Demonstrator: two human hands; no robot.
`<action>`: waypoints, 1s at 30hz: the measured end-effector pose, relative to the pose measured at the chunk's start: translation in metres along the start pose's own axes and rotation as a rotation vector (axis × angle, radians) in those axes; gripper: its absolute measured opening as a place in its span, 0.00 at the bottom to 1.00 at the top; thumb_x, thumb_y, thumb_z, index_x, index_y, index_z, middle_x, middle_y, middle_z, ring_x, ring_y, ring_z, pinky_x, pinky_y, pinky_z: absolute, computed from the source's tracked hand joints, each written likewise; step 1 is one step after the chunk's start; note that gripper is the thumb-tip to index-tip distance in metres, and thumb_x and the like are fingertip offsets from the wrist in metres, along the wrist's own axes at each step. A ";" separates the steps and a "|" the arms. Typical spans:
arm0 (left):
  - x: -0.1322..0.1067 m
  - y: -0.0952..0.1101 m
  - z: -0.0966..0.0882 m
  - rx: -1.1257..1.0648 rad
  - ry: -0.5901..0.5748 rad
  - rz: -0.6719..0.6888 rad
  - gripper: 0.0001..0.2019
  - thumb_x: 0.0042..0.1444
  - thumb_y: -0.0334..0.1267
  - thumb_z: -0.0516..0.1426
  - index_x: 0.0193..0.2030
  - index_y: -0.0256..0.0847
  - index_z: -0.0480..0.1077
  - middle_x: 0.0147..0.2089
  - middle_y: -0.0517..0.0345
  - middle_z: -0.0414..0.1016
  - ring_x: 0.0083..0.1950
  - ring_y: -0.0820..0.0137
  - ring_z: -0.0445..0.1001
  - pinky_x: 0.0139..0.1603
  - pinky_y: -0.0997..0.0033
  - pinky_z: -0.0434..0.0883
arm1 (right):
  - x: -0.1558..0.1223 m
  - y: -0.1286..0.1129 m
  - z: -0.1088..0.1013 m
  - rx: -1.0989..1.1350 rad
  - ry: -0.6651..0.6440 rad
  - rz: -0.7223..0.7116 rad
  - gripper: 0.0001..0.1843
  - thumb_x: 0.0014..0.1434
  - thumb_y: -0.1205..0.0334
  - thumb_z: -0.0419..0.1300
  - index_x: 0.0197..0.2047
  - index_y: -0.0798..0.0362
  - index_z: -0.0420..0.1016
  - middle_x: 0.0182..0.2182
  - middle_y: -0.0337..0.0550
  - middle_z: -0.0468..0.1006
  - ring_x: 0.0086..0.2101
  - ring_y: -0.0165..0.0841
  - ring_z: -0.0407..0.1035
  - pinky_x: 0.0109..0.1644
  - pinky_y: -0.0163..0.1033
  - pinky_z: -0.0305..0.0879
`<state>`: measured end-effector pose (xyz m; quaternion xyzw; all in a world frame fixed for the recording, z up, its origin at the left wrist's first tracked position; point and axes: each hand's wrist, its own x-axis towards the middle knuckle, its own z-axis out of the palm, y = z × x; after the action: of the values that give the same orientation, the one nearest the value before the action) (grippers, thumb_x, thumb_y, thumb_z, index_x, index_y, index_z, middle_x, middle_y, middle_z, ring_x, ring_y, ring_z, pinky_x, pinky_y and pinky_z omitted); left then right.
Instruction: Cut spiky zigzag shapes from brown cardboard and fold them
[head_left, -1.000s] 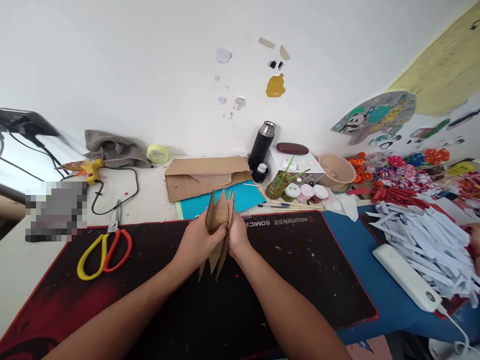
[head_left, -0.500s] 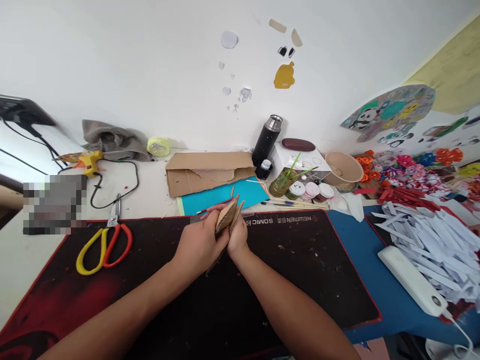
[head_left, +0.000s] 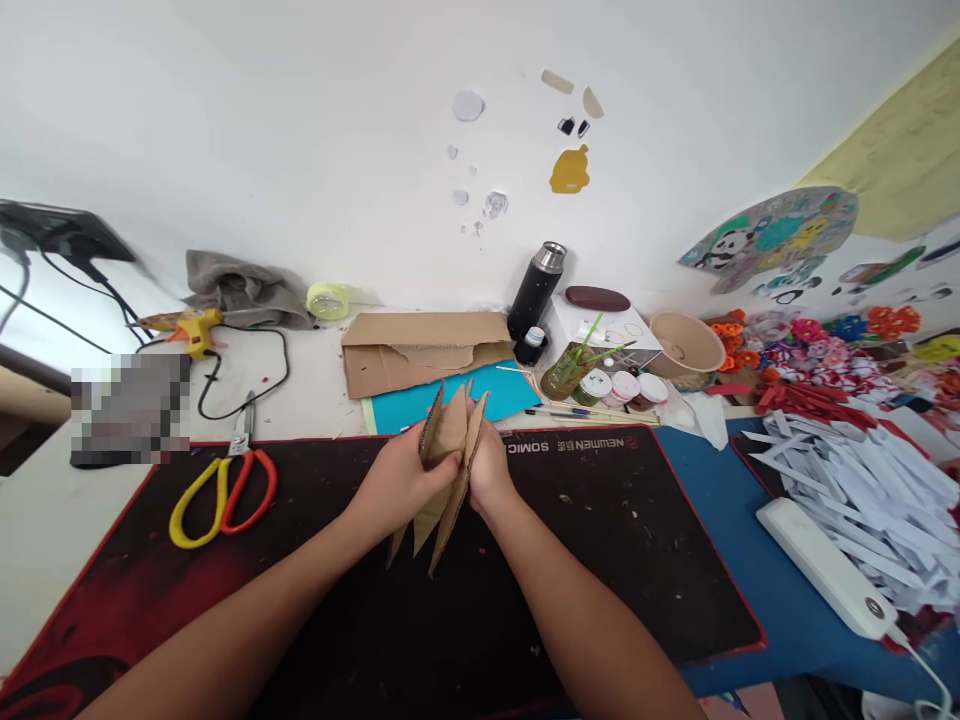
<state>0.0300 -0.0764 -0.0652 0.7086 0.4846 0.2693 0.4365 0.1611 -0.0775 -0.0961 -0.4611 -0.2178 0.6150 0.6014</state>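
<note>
Several pieces of brown cardboard (head_left: pixel 448 432) with pointed ends stand on edge between my two hands, fanned a little apart above the dark mat (head_left: pixel 600 560). My left hand (head_left: pixel 401 475) is closed on them from the left, its thumb laid across the inner face of a piece. From the right, my right hand (head_left: pixel 491 465) grips the outermost piece; most of its fingers are hidden behind the cardboard. Scissors (head_left: pixel 223 495) with one yellow and one red handle lie on the mat to the left.
Behind the mat lie a folded cardboard sheet (head_left: pixel 420 375) and blue paper (head_left: pixel 514 395). A black thermos (head_left: pixel 536 290) and small paint jars (head_left: pixel 625 388) stand at the back. A yellow glue gun (head_left: pixel 199 330) is back left, white paper strips (head_left: pixel 862 500) and a white power bank (head_left: pixel 825 568) right.
The cardboard pieces have been turned and spread apart, so their faces and lower points now show. My left thumb has moved onto the inner face of one piece. The view has shifted slightly.
</note>
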 end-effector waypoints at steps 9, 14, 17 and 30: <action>-0.009 0.003 0.020 0.376 -0.006 0.029 0.17 0.62 0.44 0.55 0.53 0.40 0.73 0.44 0.43 0.86 0.45 0.45 0.85 0.42 0.55 0.75 | -0.003 -0.004 0.005 0.108 -0.056 -0.007 0.32 0.59 0.27 0.60 0.33 0.48 0.85 0.32 0.48 0.86 0.37 0.49 0.81 0.50 0.53 0.77; -0.010 0.008 0.021 0.536 -0.042 0.010 0.11 0.64 0.42 0.53 0.47 0.41 0.72 0.41 0.42 0.84 0.44 0.45 0.86 0.42 0.57 0.73 | 0.001 0.007 0.002 0.159 -0.031 -0.064 0.28 0.60 0.32 0.60 0.32 0.48 0.85 0.31 0.47 0.86 0.34 0.45 0.80 0.48 0.50 0.76; -0.008 0.005 0.020 0.468 -0.044 -0.003 0.11 0.63 0.43 0.53 0.47 0.41 0.71 0.41 0.42 0.84 0.43 0.46 0.85 0.40 0.58 0.72 | 0.002 0.006 0.003 0.144 -0.026 -0.033 0.28 0.60 0.33 0.59 0.31 0.49 0.85 0.30 0.47 0.86 0.34 0.44 0.80 0.46 0.47 0.76; 0.003 -0.008 0.009 -0.211 0.019 -0.053 0.22 0.58 0.51 0.59 0.54 0.40 0.75 0.58 0.44 0.84 0.58 0.46 0.83 0.60 0.48 0.77 | -0.001 -0.005 0.001 0.155 -0.077 0.236 0.28 0.66 0.33 0.59 0.42 0.50 0.85 0.34 0.48 0.88 0.41 0.50 0.84 0.45 0.50 0.81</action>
<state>0.0347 -0.0761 -0.0765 0.6431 0.4762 0.3138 0.5110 0.1631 -0.0769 -0.0917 -0.4120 -0.1368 0.7136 0.5499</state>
